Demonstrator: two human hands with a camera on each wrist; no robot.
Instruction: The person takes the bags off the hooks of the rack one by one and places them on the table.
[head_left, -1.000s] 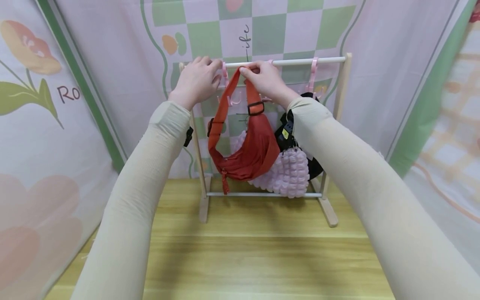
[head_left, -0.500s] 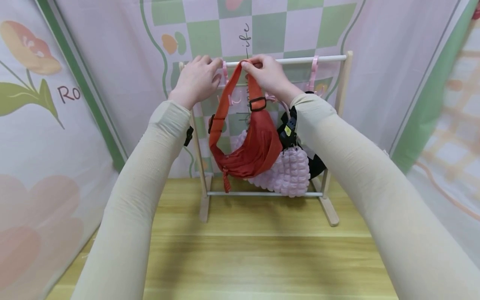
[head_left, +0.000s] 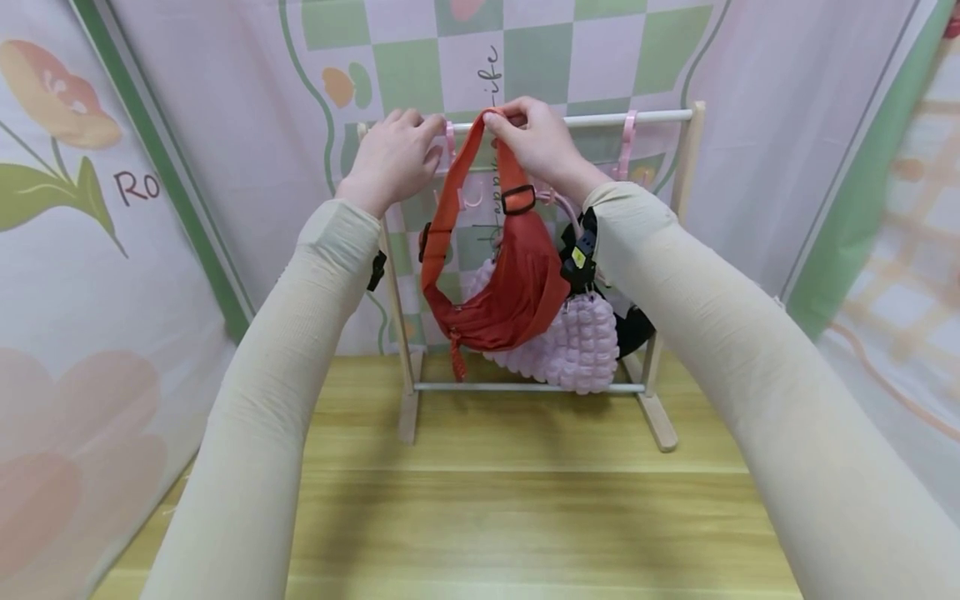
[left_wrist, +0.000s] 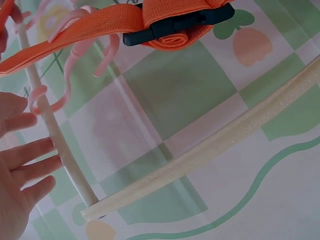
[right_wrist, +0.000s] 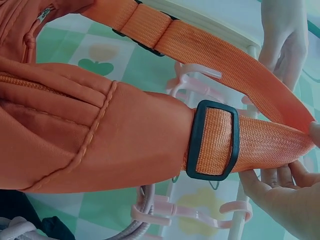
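My right hand (head_left: pixel 542 143) pinches the top of the orange strap (head_left: pixel 463 171) of a red waist bag (head_left: pixel 513 287), thumb in front. The bag hangs from that grip in front of the rack, its strap making a loop with black buckles. My left hand (head_left: pixel 393 154) is at the left end of the rack's white top bar (head_left: pixel 630 121), beside a pink hook (head_left: pixel 450 142). In the left wrist view its fingers (left_wrist: pixel 37 167) lie fairly straight against the bar. The right wrist view has the strap (right_wrist: pixel 275 145) above the fingers of my right hand (right_wrist: pixel 285 192).
A puffy pink bag (head_left: pixel 588 346) hangs behind the red one, with a black item (head_left: pixel 633 332) to its right. Another pink hook (head_left: pixel 627 146) is on the bar's right. The wooden stand (head_left: pixel 682 175) rests on a wood-grain table (head_left: pixel 525 517), with printed curtains around.
My right hand has risen slightly and moved a little right, lifting the red waist bag with it; the strap's top now stands above the bar. The left hand has stayed almost still.
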